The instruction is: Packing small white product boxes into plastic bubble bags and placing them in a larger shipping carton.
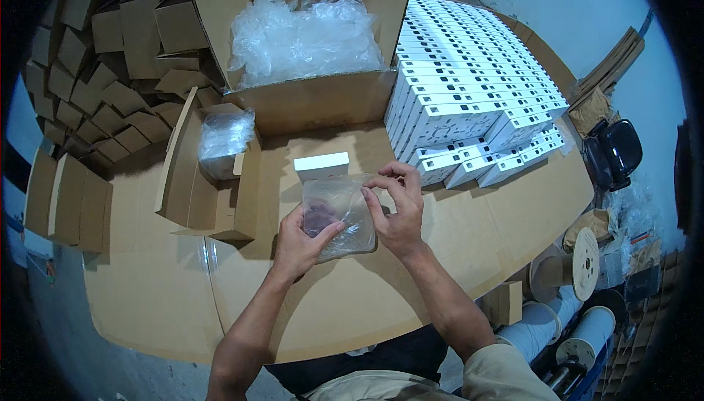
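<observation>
A clear plastic bag [339, 214] is held flat over the table, in front of me. My left hand [302, 236] grips its lower left side, with the thumb laid across the film. At the bag's upper right edge, my right hand [398, 209] pinches the film between thumb and fingers. Just beyond the bag stands a small white box [321, 164], its lower part hidden behind the film. To the left, an open cardboard carton [187, 173] holds a stack of plastic-wrapped packs [224, 140].
A large open carton [323, 100] at the back holds a heap of clear plastic bags [304, 38]. White boxes [469, 100] are stacked in rows at the right. Many brown cartons [110, 56] pile up at far left. Cable spools [584, 263] stand beyond the table's [352, 305] right edge.
</observation>
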Demonstrator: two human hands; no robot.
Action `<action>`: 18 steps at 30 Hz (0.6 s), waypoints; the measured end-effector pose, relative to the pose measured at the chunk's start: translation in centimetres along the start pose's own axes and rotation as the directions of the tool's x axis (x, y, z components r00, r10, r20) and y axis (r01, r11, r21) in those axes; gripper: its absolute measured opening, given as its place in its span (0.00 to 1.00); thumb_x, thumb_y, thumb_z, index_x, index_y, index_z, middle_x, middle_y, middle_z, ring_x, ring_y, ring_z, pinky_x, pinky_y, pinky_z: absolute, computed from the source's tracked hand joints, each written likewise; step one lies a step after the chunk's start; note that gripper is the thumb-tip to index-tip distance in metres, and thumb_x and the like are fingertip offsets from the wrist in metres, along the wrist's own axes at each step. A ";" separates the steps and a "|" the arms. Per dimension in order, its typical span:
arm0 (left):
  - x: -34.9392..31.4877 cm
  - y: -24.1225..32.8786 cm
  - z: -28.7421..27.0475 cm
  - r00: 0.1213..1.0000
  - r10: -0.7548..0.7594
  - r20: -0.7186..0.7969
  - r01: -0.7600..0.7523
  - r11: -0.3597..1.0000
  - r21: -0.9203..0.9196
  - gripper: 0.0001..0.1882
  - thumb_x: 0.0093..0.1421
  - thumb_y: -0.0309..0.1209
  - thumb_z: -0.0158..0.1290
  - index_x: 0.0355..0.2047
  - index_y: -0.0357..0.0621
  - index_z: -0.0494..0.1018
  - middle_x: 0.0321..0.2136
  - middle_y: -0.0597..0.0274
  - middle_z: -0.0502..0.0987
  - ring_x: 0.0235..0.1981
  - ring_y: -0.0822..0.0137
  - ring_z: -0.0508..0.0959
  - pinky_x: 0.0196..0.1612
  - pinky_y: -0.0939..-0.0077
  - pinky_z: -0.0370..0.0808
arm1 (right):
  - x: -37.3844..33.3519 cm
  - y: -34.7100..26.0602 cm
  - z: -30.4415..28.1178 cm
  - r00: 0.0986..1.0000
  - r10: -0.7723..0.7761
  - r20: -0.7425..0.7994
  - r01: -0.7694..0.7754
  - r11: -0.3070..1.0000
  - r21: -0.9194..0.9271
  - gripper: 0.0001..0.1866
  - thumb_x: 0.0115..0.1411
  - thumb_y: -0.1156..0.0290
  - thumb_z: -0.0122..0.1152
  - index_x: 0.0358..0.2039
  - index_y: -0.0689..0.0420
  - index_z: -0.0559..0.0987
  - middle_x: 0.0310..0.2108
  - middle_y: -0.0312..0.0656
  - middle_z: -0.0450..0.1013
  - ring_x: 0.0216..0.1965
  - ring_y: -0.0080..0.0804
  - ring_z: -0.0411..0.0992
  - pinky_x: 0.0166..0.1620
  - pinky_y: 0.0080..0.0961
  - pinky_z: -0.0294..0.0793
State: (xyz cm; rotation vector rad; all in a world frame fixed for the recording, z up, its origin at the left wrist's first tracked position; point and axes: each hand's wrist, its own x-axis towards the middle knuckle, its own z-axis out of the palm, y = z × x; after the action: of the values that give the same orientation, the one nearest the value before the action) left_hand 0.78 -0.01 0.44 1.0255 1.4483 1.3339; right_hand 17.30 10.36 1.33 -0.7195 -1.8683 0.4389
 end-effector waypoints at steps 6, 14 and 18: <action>-0.1 0.4 0.1 1.000 0.017 0.007 -0.017 1.000 0.025 0.17 0.56 0.25 0.66 0.43 0.39 0.73 0.35 0.63 0.81 0.38 0.73 0.79 0.44 0.75 0.77 | 0.0 -0.1 0.2 0.999 -0.032 -0.007 0.031 0.999 -0.028 0.12 0.50 0.80 0.70 0.36 0.60 0.79 0.41 0.44 0.69 0.41 0.39 0.68 0.45 0.35 0.66; 0.0 -0.1 0.1 0.999 0.032 0.012 -0.032 0.999 0.025 0.16 0.57 0.25 0.66 0.43 0.39 0.73 0.36 0.63 0.81 0.38 0.73 0.79 0.45 0.76 0.77 | 0.1 -0.5 -0.2 0.997 -0.053 0.054 0.058 0.995 -0.083 0.10 0.47 0.79 0.70 0.31 0.58 0.79 0.39 0.43 0.70 0.43 0.41 0.68 0.47 0.36 0.66; 0.0 0.2 0.2 0.996 0.027 -0.079 -0.017 0.991 0.135 0.16 0.56 0.26 0.66 0.42 0.38 0.74 0.36 0.61 0.81 0.38 0.72 0.80 0.44 0.75 0.77 | 0.3 -0.7 -0.4 0.988 -0.133 0.082 0.137 0.990 -0.041 0.11 0.45 0.80 0.69 0.30 0.57 0.78 0.36 0.41 0.72 0.43 0.41 0.69 0.48 0.37 0.67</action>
State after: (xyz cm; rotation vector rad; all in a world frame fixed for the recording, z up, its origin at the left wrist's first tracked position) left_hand 0.93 0.04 0.61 1.0873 1.6092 1.3215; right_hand 17.41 9.97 2.12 -0.6092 -1.9933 0.3422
